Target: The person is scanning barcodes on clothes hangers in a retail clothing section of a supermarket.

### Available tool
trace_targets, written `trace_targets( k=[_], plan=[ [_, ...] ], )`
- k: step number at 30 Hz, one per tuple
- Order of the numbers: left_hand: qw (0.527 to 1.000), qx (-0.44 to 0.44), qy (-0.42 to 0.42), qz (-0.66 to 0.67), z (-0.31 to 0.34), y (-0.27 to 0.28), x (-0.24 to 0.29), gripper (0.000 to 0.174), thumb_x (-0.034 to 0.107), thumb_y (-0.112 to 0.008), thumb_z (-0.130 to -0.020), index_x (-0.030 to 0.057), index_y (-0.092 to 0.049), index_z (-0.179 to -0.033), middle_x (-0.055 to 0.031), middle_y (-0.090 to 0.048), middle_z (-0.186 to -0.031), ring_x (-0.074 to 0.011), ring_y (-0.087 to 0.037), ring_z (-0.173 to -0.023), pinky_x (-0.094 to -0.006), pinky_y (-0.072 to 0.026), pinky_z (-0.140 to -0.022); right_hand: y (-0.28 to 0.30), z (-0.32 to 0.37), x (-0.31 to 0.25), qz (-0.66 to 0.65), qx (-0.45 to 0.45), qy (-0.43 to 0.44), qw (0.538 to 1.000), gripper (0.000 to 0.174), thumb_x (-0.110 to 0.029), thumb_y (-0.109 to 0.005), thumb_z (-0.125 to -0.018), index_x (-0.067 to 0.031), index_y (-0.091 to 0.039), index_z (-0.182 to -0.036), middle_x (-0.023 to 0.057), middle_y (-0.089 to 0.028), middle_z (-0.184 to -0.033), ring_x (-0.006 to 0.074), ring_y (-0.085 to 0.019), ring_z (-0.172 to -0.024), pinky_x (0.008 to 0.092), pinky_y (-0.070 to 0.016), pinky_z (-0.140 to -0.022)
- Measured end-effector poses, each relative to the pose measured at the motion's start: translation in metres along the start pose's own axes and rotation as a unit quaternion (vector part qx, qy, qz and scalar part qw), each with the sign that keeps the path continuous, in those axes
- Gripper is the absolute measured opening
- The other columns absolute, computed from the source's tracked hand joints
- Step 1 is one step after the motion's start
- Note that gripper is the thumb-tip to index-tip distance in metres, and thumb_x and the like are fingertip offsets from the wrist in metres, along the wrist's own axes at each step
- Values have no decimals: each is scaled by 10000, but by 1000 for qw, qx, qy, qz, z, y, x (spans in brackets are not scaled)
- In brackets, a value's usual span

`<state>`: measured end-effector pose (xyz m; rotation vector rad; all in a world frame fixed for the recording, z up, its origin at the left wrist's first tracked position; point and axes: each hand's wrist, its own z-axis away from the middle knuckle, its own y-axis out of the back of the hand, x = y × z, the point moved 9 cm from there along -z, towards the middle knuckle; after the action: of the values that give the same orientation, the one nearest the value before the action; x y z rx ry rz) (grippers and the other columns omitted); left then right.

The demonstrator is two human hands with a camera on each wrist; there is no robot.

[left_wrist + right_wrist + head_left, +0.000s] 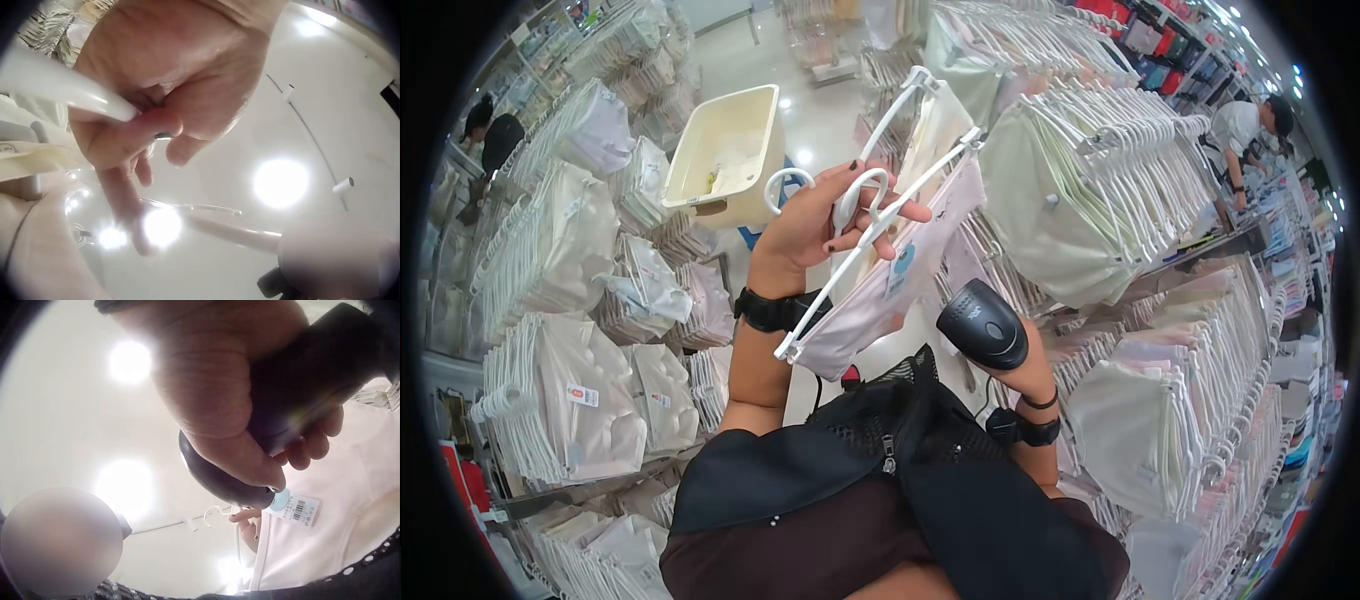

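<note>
My left hand (805, 220) holds white plastic hangers (945, 168) by their hooks, with several fingers spread. Pale pink briefs (940, 250) are clipped to the nearer hanger, and a cream garment (925, 140) hangs behind them. A white price tag (303, 512) with a barcode and a blue round top is on the briefs. The fingers of my right hand (1030, 368) curl round the handle of a black barcode scanner (983, 328). Its head points towards the briefs, overlapping the tag's edge in the right wrist view. In the left wrist view, a white hanger (69, 87) passes between thumb and palm.
A cream plastic bin (775, 160) with a few small items stands ahead on the left. Racks of hung underwear line both sides, with beige briefs (590, 410) at left and pale green ones (1050, 200) at right. A person (1240, 135) stands at the far right.
</note>
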<state>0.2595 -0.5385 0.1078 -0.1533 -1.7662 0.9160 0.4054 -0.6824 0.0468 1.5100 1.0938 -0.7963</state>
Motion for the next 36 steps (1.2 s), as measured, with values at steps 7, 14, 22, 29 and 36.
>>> trace_targets(
  k=[7, 14, 22, 29, 36],
  plan=[
    [992, 28, -50, -111, 16, -8, 14, 398, 385, -308, -917, 13, -443, -965, -303, -577, -879, -219, -594, -487, -182, -405, -334, -22, -9, -16, -12, -48, 28, 998, 424, -104, -750, -593, 19, -569, -956, 92, -629, -840, 152, -583, -725, 278, -458, -689],
    [983, -48, -31, -177, 30, -19, 10, 504, 504, -331, -876, 19, -459, -927, -282, -595, -800, -176, -552, -424, -220, -448, -368, 20, 20, 15, 42, 159, -2, 986, 413, -62, -732, -579, 28, -567, -946, 106, -623, -856, 174, -591, -773, 294, -452, -710],
    [983, -170, 34, -61, 53, -33, -6, 558, 572, -431, -811, 17, -470, -776, -262, -578, -714, -178, -538, -415, -216, -427, -355, 66, 38, 9, 4, 238, -46, 970, 399, -15, -730, -569, 0, -573, -936, 56, -626, -826, 130, -580, -731, 266, -458, -685],
    [978, -127, 139, -91, 68, -42, -14, 83, 32, -502, -751, -1, -461, -816, -174, -582, -693, -139, -532, -466, -210, -427, -414, 62, 44, 31, 38, 221, -73, 972, 470, -41, -756, -561, 6, -553, -982, 91, -619, -915, 165, -595, -824, 292, -457, -739],
    [990, -62, 94, -89, 61, -34, -1, 152, 22, -556, -741, 27, -417, -803, -270, -577, -741, -179, -513, -385, -228, -397, -342, 63, 52, 43, 118, 201, -35, 972, 483, -70, -764, -557, -12, -563, -992, 85, -622, -905, 214, -604, -818, 306, -452, -755]
  ],
)
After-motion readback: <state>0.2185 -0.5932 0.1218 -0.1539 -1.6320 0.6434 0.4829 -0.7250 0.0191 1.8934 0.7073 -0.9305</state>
